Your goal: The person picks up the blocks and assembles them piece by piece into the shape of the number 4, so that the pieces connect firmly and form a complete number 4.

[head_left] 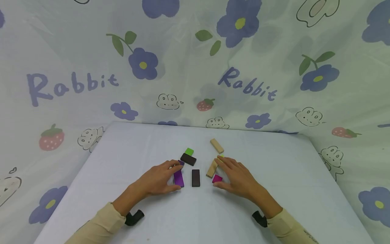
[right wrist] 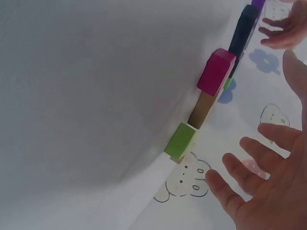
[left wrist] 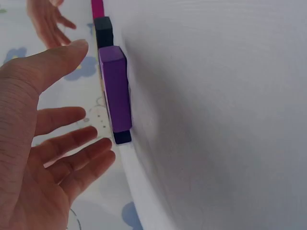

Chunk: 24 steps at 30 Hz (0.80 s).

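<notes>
My left hand [head_left: 158, 179] is spread beside a long purple block [head_left: 178, 179], thumb and fingers apart and nothing gripped. A second, darker purple piece [head_left: 181, 163] lies partly hidden behind its fingertips. In the left wrist view, a gap shows between those fingers and the purple block [left wrist: 116, 91]. Across the group, my right hand [head_left: 239, 179] hovers with fingers loosely bent near a magenta block [head_left: 217, 179] and a plain wooden block [head_left: 211, 168]. A yellow-green piece [head_left: 221, 156] peeks out past its fingertips. The right wrist view shows the magenta block [right wrist: 217, 72] apart from the hand.
Between the hands lies a dark brown block [head_left: 196, 178]; another dark brown block [head_left: 188, 159] sits farther back, against a green block [head_left: 189, 151]. A plain wooden block [head_left: 217, 145] lies farthest away. The white tabletop [head_left: 195, 217] ends at a patterned curtain [head_left: 189, 67].
</notes>
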### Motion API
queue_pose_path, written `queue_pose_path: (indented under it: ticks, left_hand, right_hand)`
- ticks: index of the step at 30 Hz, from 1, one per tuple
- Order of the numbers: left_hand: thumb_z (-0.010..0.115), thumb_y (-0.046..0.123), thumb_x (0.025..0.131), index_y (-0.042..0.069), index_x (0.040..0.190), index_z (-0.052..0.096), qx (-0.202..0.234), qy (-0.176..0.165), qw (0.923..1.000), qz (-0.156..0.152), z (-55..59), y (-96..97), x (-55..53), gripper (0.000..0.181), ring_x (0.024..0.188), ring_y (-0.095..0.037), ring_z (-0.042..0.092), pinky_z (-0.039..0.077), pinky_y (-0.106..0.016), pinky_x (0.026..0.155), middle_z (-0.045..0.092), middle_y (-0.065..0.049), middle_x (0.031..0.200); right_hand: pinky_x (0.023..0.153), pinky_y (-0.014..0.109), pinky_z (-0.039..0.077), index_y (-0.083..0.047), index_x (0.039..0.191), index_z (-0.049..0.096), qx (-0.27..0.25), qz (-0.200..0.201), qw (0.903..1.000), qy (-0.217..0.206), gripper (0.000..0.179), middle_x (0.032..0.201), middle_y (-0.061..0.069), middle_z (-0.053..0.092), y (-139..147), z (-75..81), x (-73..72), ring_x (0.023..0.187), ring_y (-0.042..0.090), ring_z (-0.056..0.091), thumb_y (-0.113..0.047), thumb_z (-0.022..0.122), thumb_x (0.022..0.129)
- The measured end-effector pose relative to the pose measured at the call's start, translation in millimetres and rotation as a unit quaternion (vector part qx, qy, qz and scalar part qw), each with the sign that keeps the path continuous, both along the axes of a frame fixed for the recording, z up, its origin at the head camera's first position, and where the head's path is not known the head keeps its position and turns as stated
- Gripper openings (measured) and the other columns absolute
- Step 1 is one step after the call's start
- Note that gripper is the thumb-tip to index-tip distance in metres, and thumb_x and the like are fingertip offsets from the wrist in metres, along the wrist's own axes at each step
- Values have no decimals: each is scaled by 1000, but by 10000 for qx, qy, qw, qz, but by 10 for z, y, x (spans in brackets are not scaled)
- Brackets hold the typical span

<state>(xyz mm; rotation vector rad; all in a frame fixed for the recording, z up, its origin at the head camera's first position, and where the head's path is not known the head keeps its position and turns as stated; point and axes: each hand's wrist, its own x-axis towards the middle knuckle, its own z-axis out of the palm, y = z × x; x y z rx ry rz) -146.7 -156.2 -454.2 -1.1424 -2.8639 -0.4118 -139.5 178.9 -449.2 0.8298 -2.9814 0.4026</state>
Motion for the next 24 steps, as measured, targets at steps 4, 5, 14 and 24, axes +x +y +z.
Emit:
queue_pose_path:
  ticks: [4, 5, 14, 24]
  left_hand:
    - [79, 46, 86, 6, 140, 58, 2, 54, 10000, -45, -3, 7, 9, 71, 123, -29, 59, 55, -45, 93, 56, -12, 138]
    - [79, 47, 86, 7, 140, 58, 9, 78, 10000, -54, -3, 7, 10, 70, 123, -29, 59, 55, -44, 93, 57, -12, 137]
    - [80, 45, 84, 6, 135, 62, 118, 258, 9996, -91, -37, 8, 11, 67, 117, -27, 61, 57, -42, 88, 59, -12, 131]
    - [80, 44, 84, 10, 135, 63, 127, 267, 9996, -39, -81, 12, 8, 63, 117, -26, 60, 57, -41, 87, 59, -10, 131]
  right_hand:
    - [109, 56, 41, -19, 156, 42, 5, 95, 9999, 65, 88, 159, 4, 39, -17, -12, 6, 142, 29, 40, -59, 75, 85]
    - [109, 56, 41, -18, 156, 42, 6, 115, 9999, 78, 88, 159, 4, 40, -22, -14, 8, 142, 29, 40, -59, 74, 85]
    - [108, 56, 41, -19, 156, 40, 55, 187, 9997, 110, 89, 160, 3, 38, -55, -36, 11, 142, 29, 40, -62, 72, 85]
    - [107, 56, 42, -19, 157, 39, 36, 327, 9994, 107, 88, 160, 3, 37, -105, -40, 21, 143, 28, 39, -62, 71, 87]
